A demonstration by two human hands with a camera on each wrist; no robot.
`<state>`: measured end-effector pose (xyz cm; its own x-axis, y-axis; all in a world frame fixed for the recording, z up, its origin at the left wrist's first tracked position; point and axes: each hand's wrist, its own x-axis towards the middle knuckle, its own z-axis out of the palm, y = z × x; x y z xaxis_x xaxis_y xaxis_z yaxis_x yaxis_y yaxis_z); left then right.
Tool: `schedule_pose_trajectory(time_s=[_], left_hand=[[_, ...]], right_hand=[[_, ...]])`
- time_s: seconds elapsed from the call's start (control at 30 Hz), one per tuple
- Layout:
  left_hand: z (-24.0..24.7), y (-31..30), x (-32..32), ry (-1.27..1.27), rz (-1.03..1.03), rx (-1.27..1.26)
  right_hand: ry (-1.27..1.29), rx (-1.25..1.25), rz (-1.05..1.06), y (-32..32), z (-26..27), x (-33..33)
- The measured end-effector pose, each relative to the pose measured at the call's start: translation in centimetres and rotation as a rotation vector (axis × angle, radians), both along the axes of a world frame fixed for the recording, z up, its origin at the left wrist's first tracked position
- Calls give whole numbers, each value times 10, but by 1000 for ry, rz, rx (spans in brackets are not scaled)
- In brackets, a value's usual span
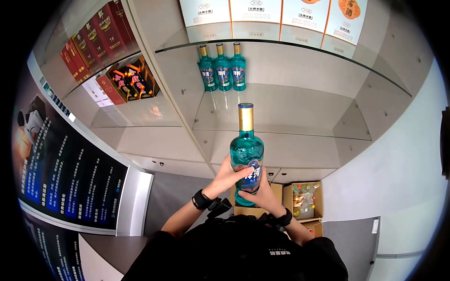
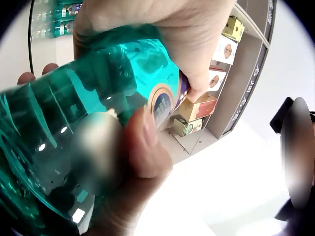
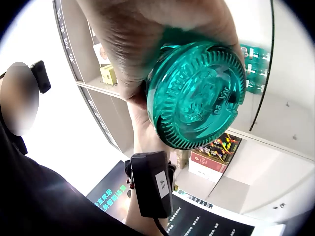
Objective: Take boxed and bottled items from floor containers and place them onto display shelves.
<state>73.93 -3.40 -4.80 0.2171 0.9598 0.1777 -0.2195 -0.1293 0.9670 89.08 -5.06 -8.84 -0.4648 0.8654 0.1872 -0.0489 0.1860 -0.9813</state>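
A teal glass bottle point(image 1: 247, 147) with a gold neck and blue cap stands upright between both hands in the head view. My left hand point(image 1: 230, 177) grips its middle from the left, thumb across the label. Lower down, my right hand point(image 1: 263, 193) holds it from the right, thumb on the front near the base. The left wrist view shows the teal glass point(image 2: 64, 113) close up with the left hand point(image 2: 162, 14) and the other hand's thumb around it. In the right wrist view the bottle's ridged base point(image 3: 199, 98) faces the camera, under the right hand point(image 3: 162, 24).
Three similar teal bottles point(image 1: 223, 74) stand at the left of a glass shelf point(image 1: 281, 105). White boxes point(image 1: 255, 14) are on the shelf above. Red boxes point(image 1: 101, 35) and black boxes point(image 1: 136, 82) fill shelves at left. Open cartons point(image 1: 307, 206) with bottles sit on the floor at lower right.
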Motion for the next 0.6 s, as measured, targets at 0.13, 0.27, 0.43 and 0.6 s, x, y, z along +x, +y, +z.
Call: schedule_pose_trajectory(time_s=[0.13, 0.27, 0.43, 0.6], left_hand=[[9, -5, 7, 39, 28, -73], [0, 1, 15, 17, 124, -11], [-8, 11, 16, -25, 275, -49], [7, 13, 8, 168, 308, 76]], right_hand=[[57, -35, 56, 3, -5, 12], [92, -107, 24, 7, 2, 10], [-183, -41, -6, 21, 27, 5], [-87, -12, -33, 38, 8, -6]])
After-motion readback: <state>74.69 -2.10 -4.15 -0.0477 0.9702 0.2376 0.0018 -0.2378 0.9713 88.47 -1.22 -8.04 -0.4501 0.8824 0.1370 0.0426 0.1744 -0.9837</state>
